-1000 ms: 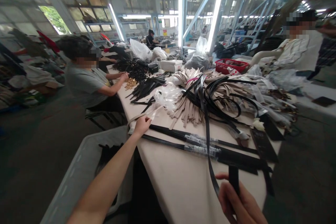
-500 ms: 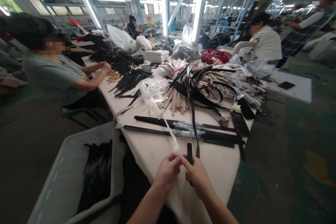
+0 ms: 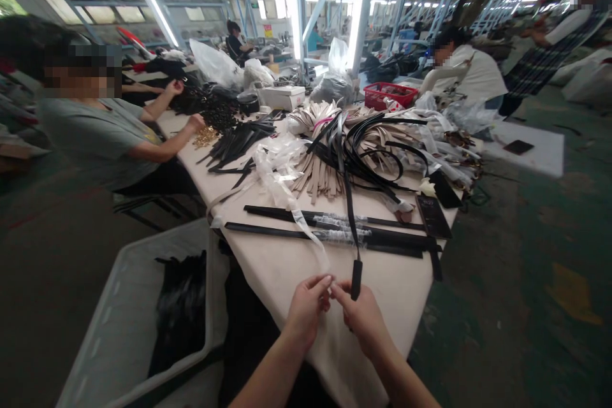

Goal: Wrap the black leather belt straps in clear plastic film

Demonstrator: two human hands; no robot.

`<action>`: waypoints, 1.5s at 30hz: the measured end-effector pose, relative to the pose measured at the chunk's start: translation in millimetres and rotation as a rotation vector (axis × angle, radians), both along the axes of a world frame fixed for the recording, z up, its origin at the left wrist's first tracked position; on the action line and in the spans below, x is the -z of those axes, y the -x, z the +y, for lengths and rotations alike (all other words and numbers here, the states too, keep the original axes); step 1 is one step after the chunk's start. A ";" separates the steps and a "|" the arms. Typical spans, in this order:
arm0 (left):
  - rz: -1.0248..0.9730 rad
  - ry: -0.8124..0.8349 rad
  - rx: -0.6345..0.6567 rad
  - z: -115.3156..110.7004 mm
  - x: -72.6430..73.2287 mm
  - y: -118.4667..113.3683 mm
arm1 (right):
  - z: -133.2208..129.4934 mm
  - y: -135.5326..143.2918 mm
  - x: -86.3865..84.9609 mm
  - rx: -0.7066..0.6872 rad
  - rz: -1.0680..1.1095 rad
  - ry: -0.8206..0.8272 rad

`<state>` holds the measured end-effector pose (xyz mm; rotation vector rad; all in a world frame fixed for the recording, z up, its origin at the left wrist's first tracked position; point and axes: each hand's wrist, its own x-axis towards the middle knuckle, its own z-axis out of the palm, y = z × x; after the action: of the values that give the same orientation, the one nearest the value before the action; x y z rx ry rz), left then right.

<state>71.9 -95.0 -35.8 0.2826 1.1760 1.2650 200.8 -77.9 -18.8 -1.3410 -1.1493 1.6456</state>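
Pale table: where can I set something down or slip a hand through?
On the table, one bare patch lies between the right hand, the wrapped black straps and the right edge. Another lies left of the plastic strip, between those straps and the left hand. Beyond the straps, beige strips and looped black straps crowd it.

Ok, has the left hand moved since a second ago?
Yes. The left hand was by the left ends of the wrapped black strips; now it is on their near side, further right.
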 end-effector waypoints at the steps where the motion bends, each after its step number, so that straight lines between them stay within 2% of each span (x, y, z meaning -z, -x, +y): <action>1: -0.010 -0.002 0.003 1.4 1.2 -1.2 | -0.8 -0.3 -0.7 -0.012 0.005 -0.002; 3: -0.040 -0.010 -0.017 7.2 4.1 -1.8 | -3.0 -0.6 -0.8 -0.022 0.056 0.048; 6: -0.081 -0.024 -0.096 22.5 7.0 2.1 | -8.2 -1.8 1.5 -0.036 0.218 0.210; 9: -0.087 -0.023 -0.144 39.5 5.5 9.1 | -13.0 -5.2 2.9 -0.054 0.302 0.321; 12: -0.067 -0.022 -0.149 52.5 1.9 15.9 | -15.1 -10.2 1.7 -0.062 0.291 0.300; 15: 0.005 -0.021 -0.101 62.8 1.5 21.9 | -15.2 -15.2 -0.3 -0.078 0.285 0.269; 20: 0.222 -0.059 -0.095 78.5 9.2 27.3 | -15.8 -23.0 -4.8 -0.158 0.290 0.209; 23: 0.299 -0.079 -0.112 80.3 9.9 27.1 | -14.7 -28.0 -8.0 -0.114 0.334 0.185; 25: 0.499 -0.144 -0.156 76.7 5.7 27.6 | -12.5 -31.7 -8.8 -0.015 0.379 0.204; 27: 0.809 -0.285 -0.163 72.1 -1.9 30.5 | -9.5 -35.5 -8.3 0.092 0.383 0.210; 28: 0.956 -0.384 -0.100 70.6 -6.5 33.0 | -7.7 -37.2 -7.9 0.128 0.369 0.207; 29: 1.070 -0.489 0.016 70.2 -11.3 36.2 | -6.0 -38.9 -7.6 0.151 0.353 0.201; 31: 1.207 -0.666 0.337 73.4 -20.1 43.8 | -2.6 -41.8 -7.8 0.166 0.330 0.191; 32: 1.240 -0.716 0.481 76.8 -23.7 47.7 | -1.1 -43.2 -8.3 0.165 0.322 0.184; 34: 1.281 -0.737 0.653 85.1 -28.9 55.1 | 1.6 -45.7 -10.0 0.170 0.304 0.167; 36: 1.307 -0.727 0.719 92.7 -31.5 61.1 | 3.7 -48.5 -11.5 0.187 0.286 0.149; 38: 1.310 -0.725 0.724 97.0 -31.8 66.0 | 5.3 -51.9 -12.0 0.217 0.277 0.131; 41: 1.308 -0.690 0.658 95.4 -28.2 74.0 | 7.0 -57.7 -11.4 0.285 0.269 0.113; 45: 1.340 -0.695 0.583 81.5 -17.9 88.1 | 9.1 -62.7 -8.7 0.322 0.286 0.088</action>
<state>-16.2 -13.6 -17.9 2.0579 1.4659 0.8263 263.5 -68.8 -10.1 -1.2217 -0.6634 1.5986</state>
